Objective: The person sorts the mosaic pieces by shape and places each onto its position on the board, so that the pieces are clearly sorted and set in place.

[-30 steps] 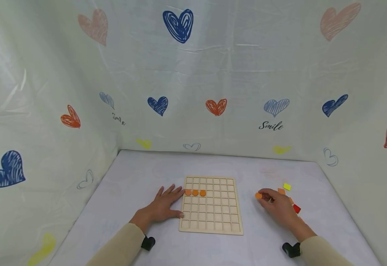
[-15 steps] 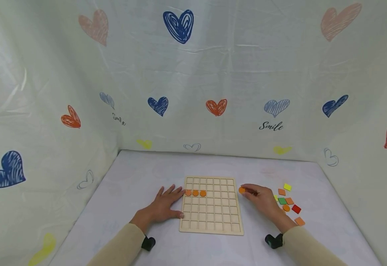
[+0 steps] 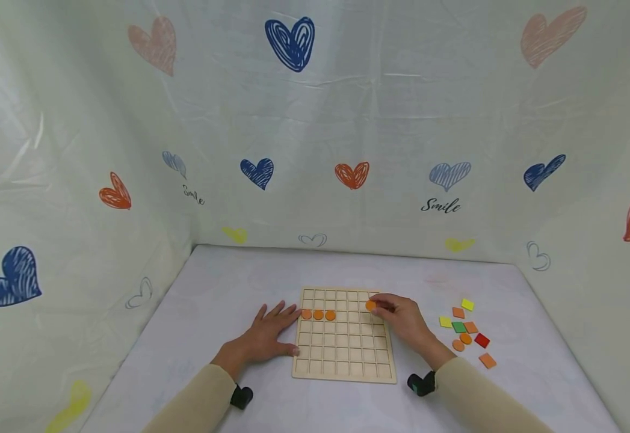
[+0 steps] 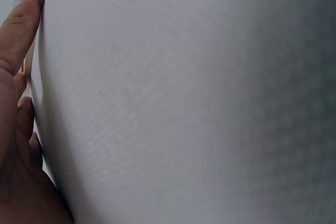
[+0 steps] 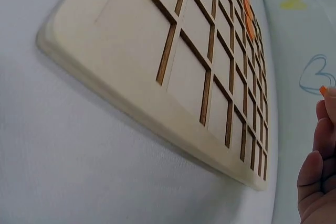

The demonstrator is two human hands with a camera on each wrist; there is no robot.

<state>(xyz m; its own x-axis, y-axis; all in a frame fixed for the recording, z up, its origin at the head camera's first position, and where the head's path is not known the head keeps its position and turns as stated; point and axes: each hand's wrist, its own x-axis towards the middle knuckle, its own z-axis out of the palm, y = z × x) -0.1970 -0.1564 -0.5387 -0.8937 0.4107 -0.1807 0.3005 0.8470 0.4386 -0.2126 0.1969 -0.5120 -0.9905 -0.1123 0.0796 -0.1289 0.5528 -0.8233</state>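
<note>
A pale wooden grid board [image 3: 344,355] lies flat on the table, with square cells. Three orange discs [image 3: 318,315] sit side by side in one row at its left edge. My left hand [image 3: 263,337] rests spread at the board's left side, thumb and fingertips touching the edge; the left wrist view shows the thumb [image 4: 20,32] against the rim. My right hand [image 3: 405,319] pinches another orange disc [image 3: 370,305] between thumb and fingertips above the upper right cells. In the right wrist view only a sliver of that held disc [image 5: 323,91] shows.
Right of the board lie loose pieces: a yellow square [image 3: 467,305], a second yellow square [image 3: 445,322], a green square [image 3: 458,327], a red square [image 3: 482,341], several orange squares and two orange discs. A white curtain printed with hearts [image 3: 352,174] encloses the table's back and sides.
My right hand has moved left with the pinched orange disc, from beside the loose pieces to over the board's right part, uncovering those pieces. The left hand has stayed still.
</note>
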